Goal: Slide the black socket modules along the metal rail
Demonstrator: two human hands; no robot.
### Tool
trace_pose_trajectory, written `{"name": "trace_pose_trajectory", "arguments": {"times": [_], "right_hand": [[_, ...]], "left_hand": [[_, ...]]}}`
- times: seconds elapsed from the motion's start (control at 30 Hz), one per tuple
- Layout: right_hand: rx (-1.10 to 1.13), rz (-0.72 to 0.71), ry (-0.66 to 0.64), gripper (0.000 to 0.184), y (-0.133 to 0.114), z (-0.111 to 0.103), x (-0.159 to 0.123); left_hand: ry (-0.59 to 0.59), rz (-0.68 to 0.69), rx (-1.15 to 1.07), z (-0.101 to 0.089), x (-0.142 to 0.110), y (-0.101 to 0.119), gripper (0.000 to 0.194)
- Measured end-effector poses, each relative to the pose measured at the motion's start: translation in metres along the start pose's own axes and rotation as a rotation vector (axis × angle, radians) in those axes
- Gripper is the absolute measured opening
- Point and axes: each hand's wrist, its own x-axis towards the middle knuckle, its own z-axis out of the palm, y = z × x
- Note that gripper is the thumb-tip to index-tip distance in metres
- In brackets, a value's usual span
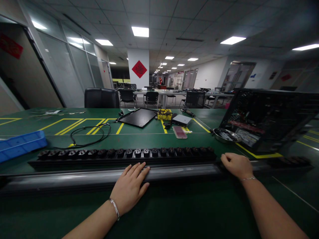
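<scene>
My left hand (131, 187) lies flat with its fingers stretched out on a long, shiny black bar (69, 176) that runs across the table in front of me. Over by the right part of that bar, my right hand (236, 165) is closed in a fist, thumb side up. Whatever it may grip is hidden by the fingers. Just behind the bar, parallel to it, is a black rack (124, 156) with a row of several plug-like pieces, metal pins showing on top. More such pieces (289, 161) sit at the far right, beyond my right wrist.
The green table (139, 139) has yellow tape lines. A blue bin (22, 144) stands left, near a looped black cable (91, 136). Farther back are a dark flat panel (138, 117), a yellow box (164, 114) and a grey box (182, 120). A metal bowl (225, 135) touches an open computer case (269, 116).
</scene>
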Motion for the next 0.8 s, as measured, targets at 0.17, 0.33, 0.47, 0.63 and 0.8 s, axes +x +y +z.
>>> {"name": "trace_pose_trajectory", "arguments": {"times": [0.17,0.33,0.47,0.63,0.8], "right_hand": [[-0.014,-0.055,-0.072,0.04,-0.015,-0.004,0.001],[-0.043,-0.101,-0.181,0.039,-0.043,-0.011,0.001],[-0.062,-0.12,-0.25,0.036,-0.072,-0.017,-0.001],[-0.036,-0.123,-0.287,0.034,-0.112,-0.024,-0.009],[0.063,-0.112,-0.306,0.036,-0.14,-0.028,-0.02]], "left_hand": [[0.006,-0.001,-0.005,0.0,0.0,0.0,0.046],[-0.003,-0.003,-0.009,0.0,0.0,0.0,0.047],[0.004,-0.004,-0.008,0.0,0.0,0.0,0.047],[0.006,-0.007,-0.018,0.0,-0.002,0.0,0.047],[-0.016,-0.015,-0.035,0.0,-0.001,0.0,0.049]]}}
